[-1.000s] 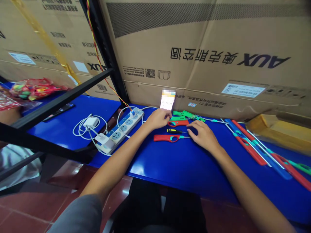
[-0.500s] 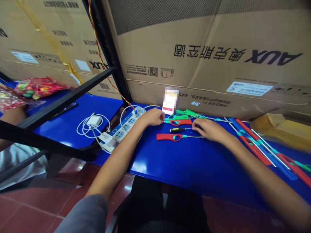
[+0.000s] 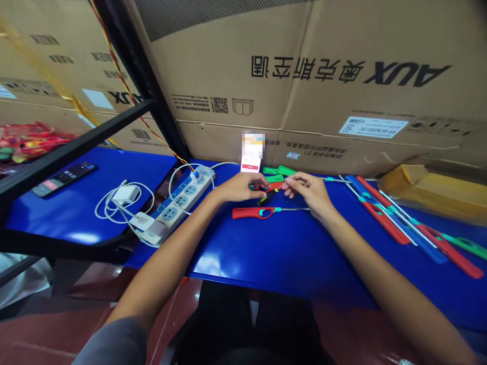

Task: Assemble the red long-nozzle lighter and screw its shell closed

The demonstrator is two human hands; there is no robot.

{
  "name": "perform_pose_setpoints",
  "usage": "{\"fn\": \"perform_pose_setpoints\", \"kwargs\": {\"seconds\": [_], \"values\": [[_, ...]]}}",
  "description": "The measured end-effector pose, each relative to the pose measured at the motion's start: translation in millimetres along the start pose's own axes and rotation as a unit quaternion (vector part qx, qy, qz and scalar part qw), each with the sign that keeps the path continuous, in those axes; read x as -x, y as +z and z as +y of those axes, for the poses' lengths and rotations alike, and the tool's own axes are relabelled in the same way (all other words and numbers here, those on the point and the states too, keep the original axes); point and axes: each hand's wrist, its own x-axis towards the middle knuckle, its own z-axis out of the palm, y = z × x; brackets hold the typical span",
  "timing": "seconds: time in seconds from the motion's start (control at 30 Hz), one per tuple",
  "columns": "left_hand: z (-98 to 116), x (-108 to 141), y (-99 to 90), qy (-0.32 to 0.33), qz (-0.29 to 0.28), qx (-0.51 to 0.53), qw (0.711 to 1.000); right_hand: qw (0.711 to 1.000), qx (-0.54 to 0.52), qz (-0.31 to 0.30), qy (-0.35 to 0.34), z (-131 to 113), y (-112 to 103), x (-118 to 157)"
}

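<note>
A small screwdriver (image 3: 266, 196) with a black and yellow handle is tilted up off the table. My right hand (image 3: 310, 191) pinches it by its thin shaft. At the handle end, my left hand (image 3: 243, 187) is curved with thumb and fingers apart; whether it touches the handle I cannot tell. Just in front of both hands lies a red gas lighter (image 3: 247, 213), its metal tube pointing right. Behind the fingers, another red lighter (image 3: 277, 186) is partly covered, beside green lighter parts (image 3: 287, 170).
A lit phone (image 3: 252, 154) leans against the carton behind. To the left is a white power strip (image 3: 180, 200) with a plugged charger and cables (image 3: 125, 195). Several long lighters (image 3: 403, 223) lie at right beside an open cardboard box (image 3: 437, 190). A black shelf post (image 3: 163, 111) rises at left.
My right hand has lifted the screwdriver off the table and tilted it. My left hand has shifted to its handle end, thumb and fingers apart. The view has swung slightly right.
</note>
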Motion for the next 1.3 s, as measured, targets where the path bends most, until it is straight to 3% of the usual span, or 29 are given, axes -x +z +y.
{"fn": "perform_pose_setpoints", "kwargs": {"seconds": [0.13, 0.2, 0.27, 0.37, 0.6, 0.77, 1.0, 1.3], "values": [[-1, -2, 5.3, 0.005, -0.012, 0.011, 1.0, 0.999, -0.007, -0.051, -0.005, 6, 1, 4], [-4, -2, 2.0, 0.003, -0.003, 0.013, 1.0, 0.994, 0.068, -0.082, -0.031, 7, -7, 1], [-7, -1, -4.2, -0.004, 0.013, 0.015, 1.0, 0.964, 0.222, -0.127, -0.068, 9, -20, -2], [-11, 2, -14.7, -0.014, 0.037, 0.012, 0.999, 0.934, 0.315, -0.147, -0.081, 10, -38, -5], [-12, 4, -24.4, -0.026, 0.039, -0.016, 0.999, 0.878, 0.425, -0.203, -0.089, 14, -45, -3], [-10, 5, -26.8, -0.03, 0.023, -0.025, 0.999, 0.858, 0.457, -0.213, -0.098, 17, -41, -1], [-7, 6, -27.5, -0.03, -0.011, -0.03, 0.999, 0.877, 0.419, -0.211, -0.108, 15, -37, 2], [-11, 4, -19.4, -0.032, -0.017, -0.04, 0.999, 0.951, 0.255, -0.171, -0.042, 25, -32, -1]]}}
